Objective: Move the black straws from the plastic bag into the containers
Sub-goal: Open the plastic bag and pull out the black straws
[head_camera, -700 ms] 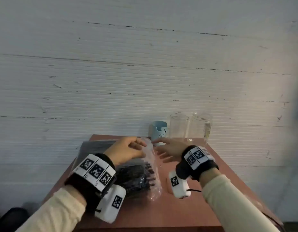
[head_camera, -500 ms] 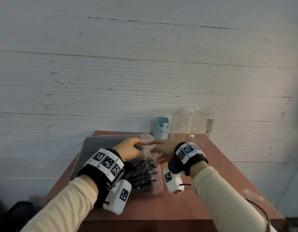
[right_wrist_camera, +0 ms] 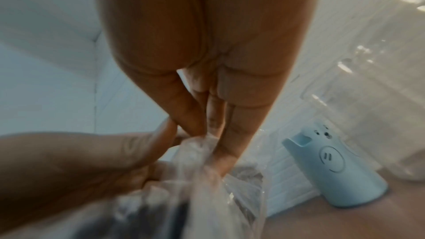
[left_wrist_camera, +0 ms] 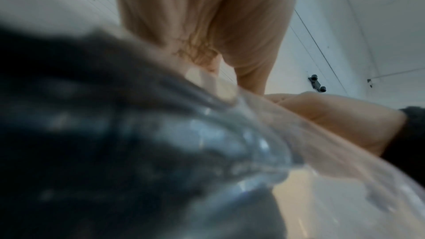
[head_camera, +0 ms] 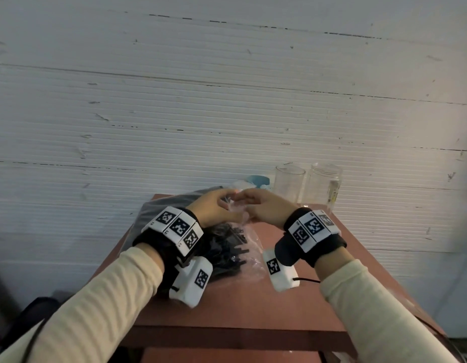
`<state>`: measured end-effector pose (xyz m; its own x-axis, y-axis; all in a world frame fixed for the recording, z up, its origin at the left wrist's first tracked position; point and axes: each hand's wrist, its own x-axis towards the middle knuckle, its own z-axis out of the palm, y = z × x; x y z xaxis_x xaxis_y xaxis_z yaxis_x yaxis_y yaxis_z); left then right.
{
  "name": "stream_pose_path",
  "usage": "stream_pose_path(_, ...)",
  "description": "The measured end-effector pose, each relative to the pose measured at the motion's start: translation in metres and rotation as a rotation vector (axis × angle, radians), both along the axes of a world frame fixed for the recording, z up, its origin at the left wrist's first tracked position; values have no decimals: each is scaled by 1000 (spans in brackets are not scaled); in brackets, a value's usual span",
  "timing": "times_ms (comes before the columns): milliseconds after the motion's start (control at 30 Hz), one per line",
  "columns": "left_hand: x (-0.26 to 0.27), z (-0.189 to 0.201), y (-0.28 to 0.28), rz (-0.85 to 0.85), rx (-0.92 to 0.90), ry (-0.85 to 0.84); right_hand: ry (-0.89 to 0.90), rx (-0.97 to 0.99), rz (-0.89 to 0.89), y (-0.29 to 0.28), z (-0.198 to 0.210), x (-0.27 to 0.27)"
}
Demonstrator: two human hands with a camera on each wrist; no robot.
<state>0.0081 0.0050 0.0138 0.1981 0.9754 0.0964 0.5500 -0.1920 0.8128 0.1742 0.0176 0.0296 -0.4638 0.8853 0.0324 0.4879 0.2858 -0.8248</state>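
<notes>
A clear plastic bag [head_camera: 249, 239] full of black straws [head_camera: 227, 244] lies on the red-brown table [head_camera: 253, 305]. Both hands meet at its gathered top. My left hand [head_camera: 224, 204] pinches the bag's mouth from the left, and my right hand [head_camera: 243, 201] pinches it from the right. The right wrist view shows my right fingertips [right_wrist_camera: 220, 144] closed on the crumpled plastic [right_wrist_camera: 197, 152], with the left hand [right_wrist_camera: 69, 161] beside them. In the left wrist view the bag [left_wrist_camera: 253, 134] is a close blur. Three containers stand at the back: a blue cup [head_camera: 256, 180], a clear glass [head_camera: 288, 184] and a clear jar [head_camera: 324, 184].
A grey flat sheet [head_camera: 153, 213] lies under the bag at the table's back left. A white ribbed wall [head_camera: 227, 100] stands directly behind the table. The blue cup [right_wrist_camera: 333, 166] is just right of my right hand. Bare tabletop lies in front of the bag.
Both hands have closed together on the bag's mouth and lifted it slightly. Earlier the right hand's fingers were spread beside the bag.
</notes>
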Motion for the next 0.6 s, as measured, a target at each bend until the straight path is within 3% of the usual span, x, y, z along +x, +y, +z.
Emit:
stream_pose_path(133, -2, 5, 0, 22, 69, -64, 153, -44, 41, -8, 6, -2)
stream_pose_path(367, -9, 3, 0, 47, 76, -148, 267, -155, 70, -10, -4, 10)
stream_pose_path(500, -15, 0, 1, 76, 107, -230, 171, -175, -59, 0, -14, 27)
stream_pose_path(600, -19, 6, -2, 95, 145, -321, 60, -312, -78, 5, -27, 31)
